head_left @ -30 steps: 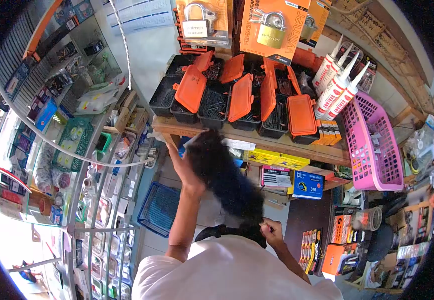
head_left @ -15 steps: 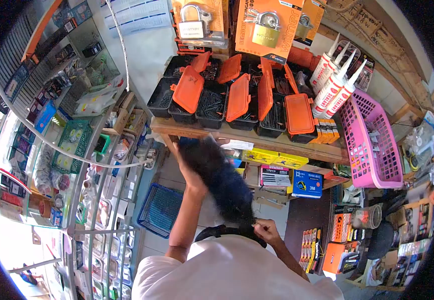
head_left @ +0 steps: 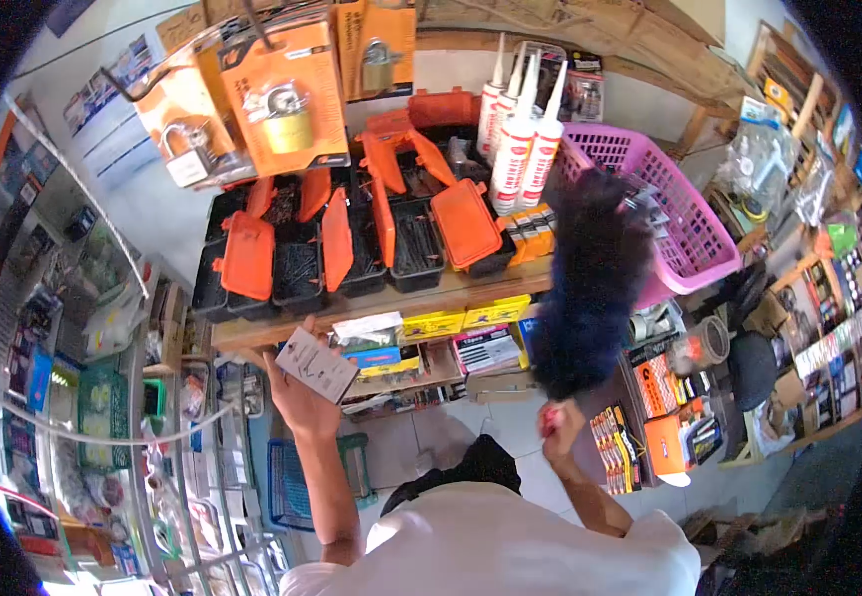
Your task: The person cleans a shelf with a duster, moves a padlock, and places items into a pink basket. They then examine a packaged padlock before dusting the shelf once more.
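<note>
Duster [head_left: 590, 288] is what my right hand [head_left: 560, 425] has: the fingers are wrapped tight around its reddish handle low in the view, and the dark, shaggy head runs up and slightly to the right from the fist, so its long axis lies close to vertical in the picture, leaning toward the pink basket [head_left: 679, 214]. The top of the head overlaps the basket's near wall and sits just right of the white sealant tubes [head_left: 520, 139]; whether the bristles actually touch either one I cannot tell, since the head is blurred. My left hand [head_left: 302, 392] is well apart from it, raised on the other side below the wooden shelf [head_left: 351, 316], with thumb and fingers pinched on a small white card pack [head_left: 316, 365] that tilts with one corner down to the right. Above that hand stand the black bins with orange lids [head_left: 341, 248], most lids propped open, and padlocks on orange cards [head_left: 287, 99] hang higher up. From the duster's tip, the basket lies immediately right and the tubes immediately left, while the open bins lie farther left along the shelf, nearer the left hand than the right. Yellow boxes [head_left: 461, 320] sit on the lower shelf between the two hands.
</note>
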`<state>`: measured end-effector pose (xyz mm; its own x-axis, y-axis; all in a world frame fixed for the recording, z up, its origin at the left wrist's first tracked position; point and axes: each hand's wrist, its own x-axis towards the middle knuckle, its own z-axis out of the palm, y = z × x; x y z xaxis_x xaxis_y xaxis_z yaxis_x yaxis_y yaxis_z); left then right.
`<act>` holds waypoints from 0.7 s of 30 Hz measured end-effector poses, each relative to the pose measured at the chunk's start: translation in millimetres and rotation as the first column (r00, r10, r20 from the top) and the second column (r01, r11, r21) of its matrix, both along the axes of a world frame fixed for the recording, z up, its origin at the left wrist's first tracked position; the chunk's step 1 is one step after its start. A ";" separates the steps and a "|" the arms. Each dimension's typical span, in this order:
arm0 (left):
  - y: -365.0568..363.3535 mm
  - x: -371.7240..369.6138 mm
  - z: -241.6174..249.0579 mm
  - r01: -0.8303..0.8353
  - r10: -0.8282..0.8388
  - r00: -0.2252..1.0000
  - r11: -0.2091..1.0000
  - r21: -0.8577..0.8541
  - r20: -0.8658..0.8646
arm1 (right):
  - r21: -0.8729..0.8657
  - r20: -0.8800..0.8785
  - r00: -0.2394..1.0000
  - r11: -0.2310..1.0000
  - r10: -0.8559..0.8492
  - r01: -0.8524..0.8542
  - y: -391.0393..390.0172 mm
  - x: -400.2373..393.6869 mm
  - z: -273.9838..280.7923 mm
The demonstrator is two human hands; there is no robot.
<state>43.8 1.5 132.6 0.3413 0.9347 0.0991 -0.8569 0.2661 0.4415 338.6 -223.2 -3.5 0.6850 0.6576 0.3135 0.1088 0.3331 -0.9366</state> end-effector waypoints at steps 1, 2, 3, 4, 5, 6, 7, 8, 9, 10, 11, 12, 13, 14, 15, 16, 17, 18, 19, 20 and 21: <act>-1.0 4.2 6.3 -0.014 0.014 1.000 0.998 -0.055 -0.013 | -0.020 0.022 0.998 0.998 -0.065 0.065 6.4 14.3 24.4; -0.4 5.6 6.2 -0.005 0.005 1.000 0.999 -0.052 -0.012 | -0.029 0.049 0.991 0.992 -0.123 0.124 12.1 30.3 35.3; -0.7 5.5 4.9 0.005 -0.005 1.000 0.999 -0.052 0.001 | -0.038 0.068 0.992 0.993 -0.105 0.108 14.2 46.5 45.4; -0.5 5.9 3.6 0.016 -0.016 1.000 0.998 -0.052 0.015 | -0.138 0.040 0.994 0.984 -0.105 0.110 17.8 61.2 58.0; -0.1 6.5 2.4 0.026 -0.025 1.000 0.998 -0.049 0.017 | -0.249 0.035 0.982 0.950 -0.185 0.188 21.7 70.5 70.3; 0.5 6.7 1.2 0.036 -0.036 0.999 0.999 -0.027 0.004 | -0.246 0.036 0.980 0.949 -0.194 0.197 29.0 84.6 72.5; 0.7 7.6 0.0 0.044 -0.044 0.999 0.999 -0.005 -0.008 | -0.213 0.244 0.951 0.946 -0.191 0.245 38.3 101.4 70.5; 0.2 9.0 -1.8 0.050 -0.050 0.999 0.999 0.000 -0.007 | -0.172 0.441 0.878 0.943 -0.185 0.285 46.3 114.3 72.5; -0.2 10.7 -3.4 0.049 -0.048 0.998 0.999 0.023 -0.027 | -0.167 0.441 0.877 0.942 -0.192 0.290 51.1 121.9 81.4; -0.9 12.3 -3.4 0.047 -0.045 0.998 0.998 0.047 -0.046 | -0.177 0.579 0.801 0.935 -0.153 0.307 54.1 127.4 93.4; -3.0 14.7 -1.1 0.051 -0.049 0.998 0.997 0.053 -0.046 | -0.186 0.702 0.704 0.927 -0.106 0.325 57.6 132.3 106.6; -6.1 17.6 2.3 0.043 -0.039 0.996 0.998 0.042 -0.080 | -0.179 0.702 0.703 0.927 -0.113 0.329 62.8 135.7 120.9; -8.1 19.5 4.8 0.034 -0.030 0.993 0.999 0.032 -0.116 | -0.331 0.689 0.724 0.878 -0.026 0.347 69.0 136.7 136.9; -7.7 20.7 2.8 0.038 -0.033 0.993 0.999 0.039 -0.117 | -0.474 0.660 0.749 0.805 0.057 0.357 74.6 135.3 153.0; -6.2 21.6 -2.3 0.052 -0.045 0.991 0.997 0.056 -0.124 | -0.451 0.641 0.767 0.820 0.022 0.353 81.3 126.6 169.5; -5.8 22.2 -4.5 0.066 -0.056 0.990 0.995 0.073 -0.131 | -0.445 0.639 0.769 0.822 0.015 0.355 90.1 136.2 166.7; -7.1 22.6 -4.3 0.073 -0.065 0.991 0.995 0.061 -0.119 | -0.457 0.725 0.688 0.775 0.039 0.437 100.9 149.8 156.9; -9.9 24.0 -3.1 0.072 -0.064 0.991 0.995 0.069 -0.119 | -0.454 0.799 0.597 0.725 0.074 0.517 106.7 152.9 157.2; -12.5 25.6 -1.3 0.063 -0.048 0.985 0.994 0.088 -0.164 | -0.468 0.801 0.590 0.718 0.100 0.515 108.6 154.7 158.7; -13.4 24.7 0.2 0.050 -0.026 0.978 0.993 0.107 -0.207 | -0.459 0.805 0.585 0.728 0.098 0.510 110.4 154.9 160.9; -11.9 22.9 -0.6 0.069 -0.055 0.981 0.995 0.074 -0.184 | -0.494 0.806 0.581 0.671 0.115 0.553 110.7 150.1 165.3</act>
<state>66.7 -10.4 132.0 0.4176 0.9028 0.1032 -0.7434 0.2741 0.6101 488.6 -112.5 161.8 0.5743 0.7496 0.3290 0.8069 -0.4504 -0.3823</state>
